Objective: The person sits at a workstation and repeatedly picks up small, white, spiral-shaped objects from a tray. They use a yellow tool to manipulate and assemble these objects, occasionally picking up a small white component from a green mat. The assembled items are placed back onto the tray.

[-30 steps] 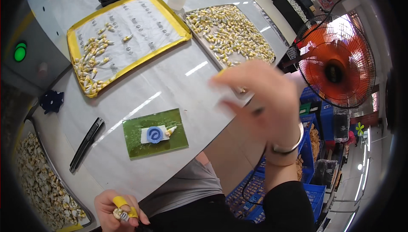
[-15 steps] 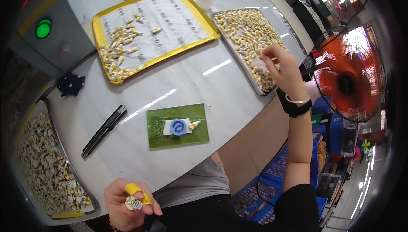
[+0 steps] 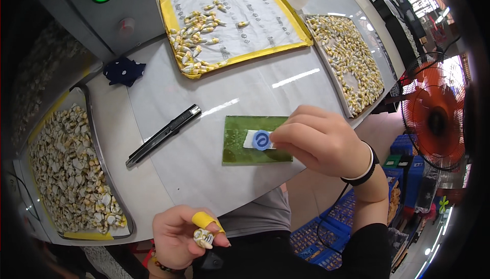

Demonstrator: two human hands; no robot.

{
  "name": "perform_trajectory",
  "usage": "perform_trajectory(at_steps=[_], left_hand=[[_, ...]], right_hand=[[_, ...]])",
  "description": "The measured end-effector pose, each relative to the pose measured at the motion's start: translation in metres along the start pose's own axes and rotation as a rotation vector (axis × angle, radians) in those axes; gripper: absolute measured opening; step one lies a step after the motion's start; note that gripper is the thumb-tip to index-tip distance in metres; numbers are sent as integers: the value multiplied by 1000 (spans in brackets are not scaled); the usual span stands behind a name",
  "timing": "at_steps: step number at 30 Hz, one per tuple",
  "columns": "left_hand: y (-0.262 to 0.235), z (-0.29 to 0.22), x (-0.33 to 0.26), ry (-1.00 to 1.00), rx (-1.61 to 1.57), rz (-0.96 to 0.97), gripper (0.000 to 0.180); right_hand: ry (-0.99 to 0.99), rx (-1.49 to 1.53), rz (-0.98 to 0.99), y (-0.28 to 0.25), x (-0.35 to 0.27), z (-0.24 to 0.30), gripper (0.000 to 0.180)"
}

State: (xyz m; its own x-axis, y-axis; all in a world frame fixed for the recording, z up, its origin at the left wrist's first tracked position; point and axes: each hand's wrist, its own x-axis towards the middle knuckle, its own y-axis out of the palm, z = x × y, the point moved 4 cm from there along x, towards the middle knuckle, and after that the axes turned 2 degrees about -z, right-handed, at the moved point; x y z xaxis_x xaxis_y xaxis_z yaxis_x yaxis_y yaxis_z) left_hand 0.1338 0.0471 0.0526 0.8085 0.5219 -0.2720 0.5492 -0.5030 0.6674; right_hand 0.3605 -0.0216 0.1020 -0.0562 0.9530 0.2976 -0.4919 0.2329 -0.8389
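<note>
My left hand (image 3: 179,235) is closed at the near edge of the table, yellow tape round its finger. It pinches a small whitish piece with grey ridges (image 3: 203,238). On the table lies a flat green plate (image 3: 237,154) with a white strip (image 3: 249,139) and a round blue cap (image 3: 262,140) on it. My right hand (image 3: 319,138) reaches over the plate's right side, its fingertips pinched together at the cap's right edge. What those fingers hold, if anything, is hidden.
A black utility knife (image 3: 163,136) lies left of the plate. Beyond stand a yellow-rimmed tray (image 3: 245,58) and a tray (image 3: 329,77) of small yellow-and-white pieces. Another tray (image 3: 97,159) of whitish pieces is at the left. An orange fan (image 3: 434,120) stands at the right.
My right hand has moved from the tray at the right to the blue cap on the green plate. It now covers where a small yellow-and-white piece lay. The view has shifted.
</note>
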Motion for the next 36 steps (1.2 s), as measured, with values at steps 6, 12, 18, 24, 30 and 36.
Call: perform_trajectory(at_steps=[6, 12, 18, 24, 30, 36], left_hand=[[-10, 3, -5, 7, -84, 3, 44], [-7, 3, -1, 49, -74, 38, 41], [0, 4, 2, 173, -60, -5, 37], [1, -1, 3, 450, 444, 130, 33], [9, -9, 7, 613, 661, 181, 31], [14, -7, 6, 649, 723, 138, 31]], right_hand=[[-10, -21, 46, 7, 1, -2, 21], [8, -42, 98, 13, -1, 1, 20], [8, -56, 37, 17, 0, 7, 19], [165, 446, -219, -8, -2, 34, 19], [96, 858, -225, 15, -3, 55, 23], [50, 876, -286, 28, -10, 56, 23]])
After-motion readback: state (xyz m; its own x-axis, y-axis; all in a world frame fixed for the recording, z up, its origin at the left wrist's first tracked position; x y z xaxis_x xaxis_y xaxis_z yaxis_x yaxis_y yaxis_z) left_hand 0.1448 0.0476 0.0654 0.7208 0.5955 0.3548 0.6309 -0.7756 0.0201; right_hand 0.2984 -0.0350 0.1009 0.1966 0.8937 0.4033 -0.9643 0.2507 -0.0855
